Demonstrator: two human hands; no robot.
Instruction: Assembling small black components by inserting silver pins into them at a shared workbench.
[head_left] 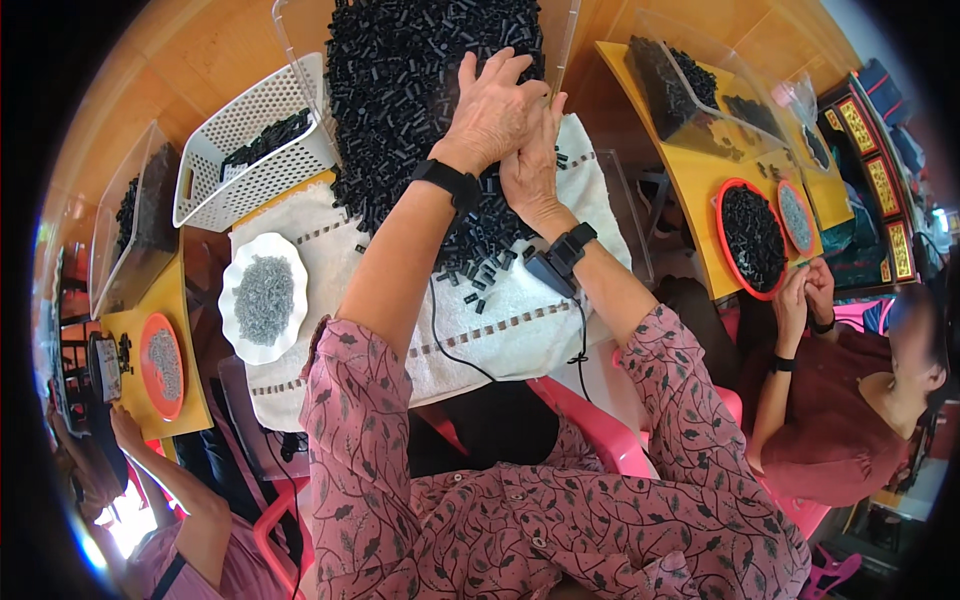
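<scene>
A big heap of small black plastic pieces (pixel 400 90) fills a clear plastic bin (pixel 562 45) and spills toward me over a white towel (pixel 520 345). Over the right side of the heap is my left hand (pixel 497 112), back up, with its fingers spread. Just below and to the right, my right hand (pixel 535 180) lies against it, a finger stretched out along the heap's edge. The left hand partly covers the right one's fingers. No held piece shows in either hand. On the towel's left stands a white scalloped plate (pixel 233 318) of small translucent grey pieces (pixel 264 298).
A white perforated basket (pixel 200 185) with black pieces stands at the far left. Co-workers sit on both sides; the right one's hands (pixel 805 290) are beside a red tray (pixel 722 235) of black pieces. An orange plate (pixel 152 398) lies at the left. Cables hang from my wrist devices.
</scene>
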